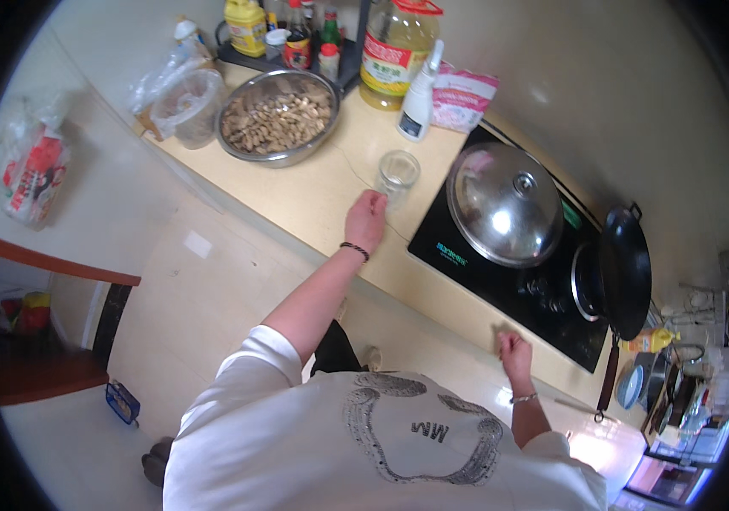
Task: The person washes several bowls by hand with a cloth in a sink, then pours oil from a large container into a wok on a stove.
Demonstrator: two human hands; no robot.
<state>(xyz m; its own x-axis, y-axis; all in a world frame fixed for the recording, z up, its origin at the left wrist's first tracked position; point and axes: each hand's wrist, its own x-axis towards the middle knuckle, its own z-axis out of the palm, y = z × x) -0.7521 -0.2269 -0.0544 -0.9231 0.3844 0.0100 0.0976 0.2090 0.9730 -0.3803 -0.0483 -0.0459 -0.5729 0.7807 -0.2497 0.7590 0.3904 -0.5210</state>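
Observation:
A drinking glass (398, 172) stands on the pale countertop (339, 211). My left hand (365, 220), with a dark bracelet at the wrist, is beside the lower part of the glass; its fingers are curled, and whether they grip the glass cannot be told. Over the counter's front edge my right hand (515, 358) is loosely closed, with nothing visible in it. Left of the glass is a steel bowl (278, 121) of what look like unshelled peanuts. Behind it stand a white squeeze bottle (417, 105), a large oil jug (393, 57) and a pink bag (465, 96).
A black cooktop (467, 236) carries a domed steel lid (506, 204) and, at its right, a black wok (625, 274). A plastic tub (191, 108) stands at the counter's left end, near a rack (256, 61) of sauce bottles. Farther right is a blue bowl (630, 386).

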